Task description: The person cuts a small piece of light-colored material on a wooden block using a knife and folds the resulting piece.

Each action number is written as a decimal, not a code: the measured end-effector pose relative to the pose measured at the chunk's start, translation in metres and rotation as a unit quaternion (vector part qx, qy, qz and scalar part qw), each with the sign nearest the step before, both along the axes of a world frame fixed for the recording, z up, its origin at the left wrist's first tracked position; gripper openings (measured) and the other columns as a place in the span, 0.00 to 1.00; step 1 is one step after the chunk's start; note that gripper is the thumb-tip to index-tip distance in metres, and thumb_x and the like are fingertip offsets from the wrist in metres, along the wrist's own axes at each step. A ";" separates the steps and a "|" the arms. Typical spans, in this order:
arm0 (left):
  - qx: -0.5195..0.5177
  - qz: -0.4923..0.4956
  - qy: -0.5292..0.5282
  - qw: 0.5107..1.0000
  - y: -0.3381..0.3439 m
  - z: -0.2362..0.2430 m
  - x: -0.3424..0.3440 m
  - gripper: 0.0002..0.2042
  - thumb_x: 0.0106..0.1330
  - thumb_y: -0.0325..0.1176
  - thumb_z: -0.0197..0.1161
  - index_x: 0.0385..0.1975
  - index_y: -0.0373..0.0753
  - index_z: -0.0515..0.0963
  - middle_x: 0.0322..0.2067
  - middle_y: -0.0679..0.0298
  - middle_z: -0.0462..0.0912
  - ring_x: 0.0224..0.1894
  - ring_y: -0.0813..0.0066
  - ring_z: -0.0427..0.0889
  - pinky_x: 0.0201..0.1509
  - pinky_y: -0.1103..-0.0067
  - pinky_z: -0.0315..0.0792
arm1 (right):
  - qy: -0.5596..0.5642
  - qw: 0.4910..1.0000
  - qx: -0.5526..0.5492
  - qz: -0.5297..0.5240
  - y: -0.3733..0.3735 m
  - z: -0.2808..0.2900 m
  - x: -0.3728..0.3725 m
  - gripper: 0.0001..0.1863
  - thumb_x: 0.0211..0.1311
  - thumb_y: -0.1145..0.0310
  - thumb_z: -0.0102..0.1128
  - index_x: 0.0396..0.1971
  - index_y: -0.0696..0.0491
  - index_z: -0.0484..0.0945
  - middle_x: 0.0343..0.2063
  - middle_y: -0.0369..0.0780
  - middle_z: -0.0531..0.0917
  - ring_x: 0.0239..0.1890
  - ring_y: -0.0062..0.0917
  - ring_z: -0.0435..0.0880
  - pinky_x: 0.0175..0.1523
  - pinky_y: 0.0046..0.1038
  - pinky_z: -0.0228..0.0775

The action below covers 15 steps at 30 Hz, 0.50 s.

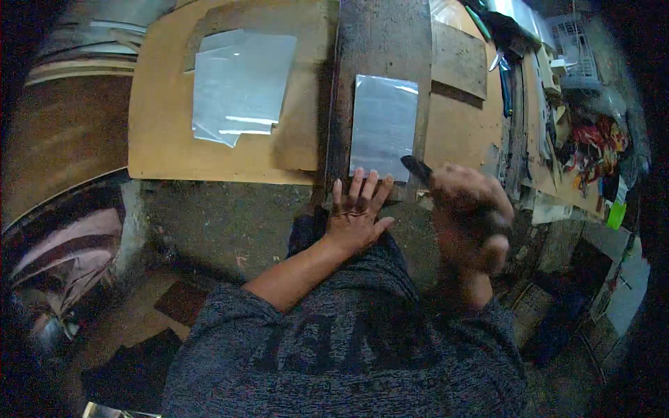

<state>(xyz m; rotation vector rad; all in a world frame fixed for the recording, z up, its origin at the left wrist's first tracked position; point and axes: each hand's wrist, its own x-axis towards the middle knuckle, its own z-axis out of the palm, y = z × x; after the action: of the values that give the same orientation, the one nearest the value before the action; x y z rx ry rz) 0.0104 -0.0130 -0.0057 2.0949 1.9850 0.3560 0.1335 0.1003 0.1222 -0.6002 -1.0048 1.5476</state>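
Observation:
My left hand (354,219) lies flat with its fingers spread. Its fingertips press on the near edge of a clear, shiny plastic sheet (385,125), which rests on a dark wooden plank (380,42). To the right, my right hand (477,202) is closed and blurred by motion. Out of it, toward the sheet's near right corner, sticks the dark end of a tool (416,168); its kind cannot be made out. Left of the plank, more clear plastic sheets (244,83) lie in an uneven stack on a yellowish board (160,125).
A thin brown board piece (458,59) lies right of the plank. Farther right are a tangle of red and orange strands (596,143), a white wire basket (575,52) and a bright green object (616,214). Crumpled pinkish cloth (77,244) is at the left.

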 end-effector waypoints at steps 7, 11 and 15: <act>-0.025 -0.001 -0.010 1.000 0.002 0.003 0.002 0.42 0.52 0.56 0.61 0.66 0.51 0.52 0.65 0.59 0.51 0.69 0.54 0.43 0.65 0.50 0.37 | -0.091 0.995 0.029 -0.035 0.002 0.003 0.001 0.31 0.48 0.38 0.57 0.26 0.56 0.65 0.22 0.37 0.64 0.26 0.29 0.62 0.37 0.33 0.57; -0.026 -0.003 -0.013 1.000 -0.005 0.003 0.001 0.41 0.53 0.57 0.60 0.66 0.50 0.52 0.65 0.59 0.51 0.69 0.55 0.43 0.65 0.50 0.36 | -0.069 0.996 0.047 -0.006 0.003 -0.002 0.005 0.31 0.49 0.37 0.57 0.27 0.55 0.66 0.23 0.38 0.66 0.27 0.29 0.63 0.38 0.33 0.57; -0.005 0.009 -0.005 1.000 -0.008 -0.001 0.002 0.41 0.52 0.58 0.60 0.66 0.50 0.53 0.65 0.59 0.52 0.68 0.57 0.46 0.65 0.51 0.38 | -0.059 0.997 0.053 0.018 0.001 0.004 0.000 0.32 0.48 0.36 0.57 0.29 0.55 0.66 0.24 0.38 0.67 0.28 0.28 0.63 0.39 0.32 0.57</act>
<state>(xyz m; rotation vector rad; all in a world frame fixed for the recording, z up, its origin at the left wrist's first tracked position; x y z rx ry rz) 0.0129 -0.0214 -0.0063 2.0667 1.9975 0.3574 0.1339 0.1015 0.1260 -0.6085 -1.1859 1.4926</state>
